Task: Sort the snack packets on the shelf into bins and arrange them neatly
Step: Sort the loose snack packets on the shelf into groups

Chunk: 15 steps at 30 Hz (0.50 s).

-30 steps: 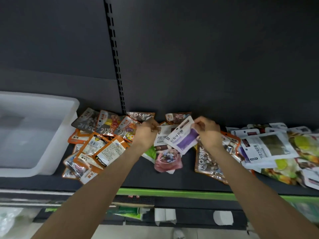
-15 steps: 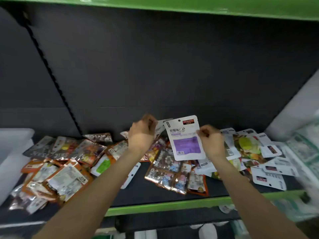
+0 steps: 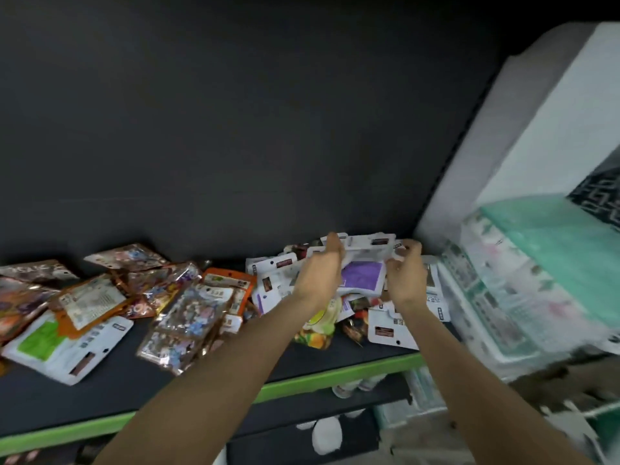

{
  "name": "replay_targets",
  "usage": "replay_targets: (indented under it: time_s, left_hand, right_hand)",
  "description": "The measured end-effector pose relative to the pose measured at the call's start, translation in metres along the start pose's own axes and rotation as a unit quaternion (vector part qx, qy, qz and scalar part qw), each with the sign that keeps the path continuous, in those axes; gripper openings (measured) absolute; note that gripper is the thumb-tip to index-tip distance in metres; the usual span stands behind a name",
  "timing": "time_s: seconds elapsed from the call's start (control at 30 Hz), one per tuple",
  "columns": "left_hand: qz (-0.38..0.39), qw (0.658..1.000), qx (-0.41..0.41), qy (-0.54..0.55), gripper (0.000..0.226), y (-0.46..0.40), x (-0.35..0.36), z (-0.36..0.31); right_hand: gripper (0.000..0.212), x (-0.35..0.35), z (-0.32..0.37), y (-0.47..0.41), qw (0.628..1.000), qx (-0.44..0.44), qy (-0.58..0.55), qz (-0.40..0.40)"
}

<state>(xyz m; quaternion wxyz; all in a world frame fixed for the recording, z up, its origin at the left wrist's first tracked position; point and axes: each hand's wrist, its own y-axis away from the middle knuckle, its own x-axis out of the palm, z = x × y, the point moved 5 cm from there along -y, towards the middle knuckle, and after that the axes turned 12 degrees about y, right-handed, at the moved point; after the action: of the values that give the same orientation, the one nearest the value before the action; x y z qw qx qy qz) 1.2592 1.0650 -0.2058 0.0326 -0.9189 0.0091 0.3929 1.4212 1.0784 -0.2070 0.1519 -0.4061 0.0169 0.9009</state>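
Note:
A white packet with a purple panel [image 3: 362,275] is held above the pile of white snack packets [image 3: 396,325] at the right of the dark shelf [image 3: 141,380]. My left hand [image 3: 322,270] grips its left edge and my right hand [image 3: 404,275] pinches its right edge. Orange and shiny foil packets [image 3: 188,313] lie scattered across the left and middle of the shelf. A white packet with a green panel [image 3: 47,340] lies at the front left.
A white bin [image 3: 523,162] stands at the right end of the shelf, blurred, with teal and white packs [image 3: 536,263] in front of it. The shelf has a green front edge [image 3: 335,374]. A lower shelf holds white items [image 3: 327,434].
The view has swung to the right; the left white bin is out of sight. Both hands have carried the purple-panel packet rightward over the white packets, now with my left hand on it too.

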Motion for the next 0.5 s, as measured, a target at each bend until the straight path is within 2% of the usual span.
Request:
replay_targets:
  time_s: [0.07, 0.17, 0.27, 0.33, 0.4, 0.5]
  left_hand:
    - [0.033, 0.999, 0.017, 0.006, 0.027, -0.001, 0.019, 0.003]
    - [0.124, 0.99, 0.03, 0.051, 0.013, 0.001, 0.035, 0.019]
    - [0.193, 0.978, 0.08, 0.012, 0.029, 0.004, 0.035, 0.04]
    - [0.178, 0.979, 0.091, -0.028, 0.037, 0.005, 0.023, 0.055]
    - [0.12, 0.986, 0.088, -0.078, 0.039, 0.009, 0.004, 0.071]
    - [0.031, 0.989, 0.02, -0.144, 0.046, 0.029, -0.032, 0.104]
  right_hand:
    - [0.043, 0.006, 0.004, 0.001, 0.996, -0.07, 0.045, 0.025]
    - [0.045, 0.027, 0.003, 0.005, 0.97, -0.179, 0.111, 0.121]
    - [0.04, 0.05, -0.011, 0.007, 0.933, -0.226, 0.195, 0.203]
    - [0.042, 0.056, -0.016, 0.004, 0.909, -0.236, 0.279, 0.2]
    - [0.042, 0.055, -0.014, 0.001, 0.896, -0.222, 0.343, 0.174]
    - [0.04, 0.057, 0.01, -0.001, 0.886, -0.205, 0.396, 0.127]
